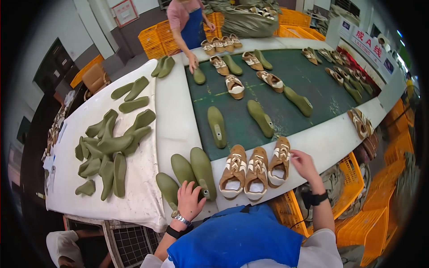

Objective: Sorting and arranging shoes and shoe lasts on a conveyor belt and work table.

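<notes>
I see some shoes (234,87) and lasts (216,127) already on the green belt (321,80), others left beside it, my left hand (191,201) with fingers apart, my right hand (306,165) gripping or not, I cannot tell.

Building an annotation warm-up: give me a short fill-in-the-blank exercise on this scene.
1. The left hand is at a row of ____ green shoe lasts.
2. The right hand is just to the ____ of a brown-and-white sneaker.
3. The wearer's apron is ____.

Missing words: three; right; blue
</notes>
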Action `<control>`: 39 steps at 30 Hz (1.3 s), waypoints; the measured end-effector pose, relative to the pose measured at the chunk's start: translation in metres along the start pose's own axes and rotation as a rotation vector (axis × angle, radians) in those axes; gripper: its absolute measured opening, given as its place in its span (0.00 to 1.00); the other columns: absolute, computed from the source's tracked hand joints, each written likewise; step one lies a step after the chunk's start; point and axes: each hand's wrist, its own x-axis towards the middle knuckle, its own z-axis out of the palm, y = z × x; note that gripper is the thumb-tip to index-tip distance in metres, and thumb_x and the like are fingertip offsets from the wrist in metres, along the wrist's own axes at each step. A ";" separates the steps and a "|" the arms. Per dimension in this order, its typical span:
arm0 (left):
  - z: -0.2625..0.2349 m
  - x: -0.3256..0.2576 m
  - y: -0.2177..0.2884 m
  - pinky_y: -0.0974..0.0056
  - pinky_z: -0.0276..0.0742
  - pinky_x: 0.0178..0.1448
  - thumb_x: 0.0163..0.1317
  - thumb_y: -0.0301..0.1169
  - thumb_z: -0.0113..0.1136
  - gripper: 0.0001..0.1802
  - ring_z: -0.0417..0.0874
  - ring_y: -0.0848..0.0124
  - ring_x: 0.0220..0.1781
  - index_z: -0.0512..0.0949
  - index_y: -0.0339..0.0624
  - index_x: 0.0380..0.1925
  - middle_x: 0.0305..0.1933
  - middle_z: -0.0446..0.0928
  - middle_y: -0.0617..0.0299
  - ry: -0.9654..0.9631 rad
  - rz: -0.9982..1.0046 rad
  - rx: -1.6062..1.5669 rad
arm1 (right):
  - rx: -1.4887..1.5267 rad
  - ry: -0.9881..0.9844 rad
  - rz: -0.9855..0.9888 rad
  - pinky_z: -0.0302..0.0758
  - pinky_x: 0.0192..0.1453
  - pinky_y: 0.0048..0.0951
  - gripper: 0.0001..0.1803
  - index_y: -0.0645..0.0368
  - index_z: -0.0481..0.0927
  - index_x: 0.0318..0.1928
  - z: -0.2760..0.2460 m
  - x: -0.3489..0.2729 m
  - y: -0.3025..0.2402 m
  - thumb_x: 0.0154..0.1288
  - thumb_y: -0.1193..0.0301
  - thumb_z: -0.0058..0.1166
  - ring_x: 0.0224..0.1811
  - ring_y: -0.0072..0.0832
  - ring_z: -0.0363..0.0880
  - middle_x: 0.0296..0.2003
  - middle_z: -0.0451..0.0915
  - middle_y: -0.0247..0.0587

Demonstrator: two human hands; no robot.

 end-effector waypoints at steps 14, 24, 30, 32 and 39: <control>0.029 -0.007 -0.045 0.48 0.67 0.57 0.45 0.32 0.64 0.19 0.63 0.43 0.60 0.75 0.42 0.39 0.59 0.65 0.48 0.140 -0.046 -0.135 | -0.698 -0.740 -0.050 0.75 0.40 0.42 0.16 0.50 0.81 0.41 0.082 0.024 -0.058 0.55 0.58 0.53 0.35 0.43 0.79 0.32 0.81 0.44; -0.013 0.058 -0.008 0.53 0.66 0.56 0.49 0.28 0.61 0.20 0.72 0.50 0.51 0.72 0.36 0.44 0.46 0.73 0.47 -0.108 0.291 -0.304 | -0.520 0.005 0.004 0.74 0.33 0.43 0.16 0.51 0.69 0.47 0.142 -0.031 -0.006 0.56 0.71 0.47 0.34 0.46 0.78 0.33 0.75 0.48; -0.015 0.098 0.068 0.54 0.68 0.55 0.47 0.29 0.63 0.26 0.71 0.48 0.52 0.70 0.35 0.48 0.50 0.70 0.44 -0.193 0.603 -0.276 | -0.337 0.297 -0.236 0.74 0.33 0.40 0.18 0.51 0.71 0.46 0.116 -0.050 -0.055 0.51 0.72 0.51 0.33 0.42 0.78 0.31 0.75 0.43; -0.017 0.103 0.095 0.53 0.68 0.54 0.46 0.30 0.65 0.31 0.69 0.47 0.53 0.66 0.35 0.51 0.53 0.66 0.43 -0.143 0.665 -0.236 | -0.298 0.310 -0.342 0.74 0.33 0.38 0.19 0.54 0.71 0.45 0.102 -0.060 -0.088 0.48 0.74 0.52 0.31 0.40 0.77 0.30 0.75 0.41; -0.014 0.112 0.100 0.55 0.71 0.47 0.47 0.24 0.62 0.25 0.73 0.51 0.45 0.68 0.36 0.47 0.44 0.69 0.48 -0.091 0.681 -0.345 | -0.228 0.430 -0.450 0.73 0.31 0.33 0.20 0.53 0.73 0.46 0.095 -0.074 -0.108 0.49 0.72 0.54 0.29 0.35 0.75 0.28 0.73 0.36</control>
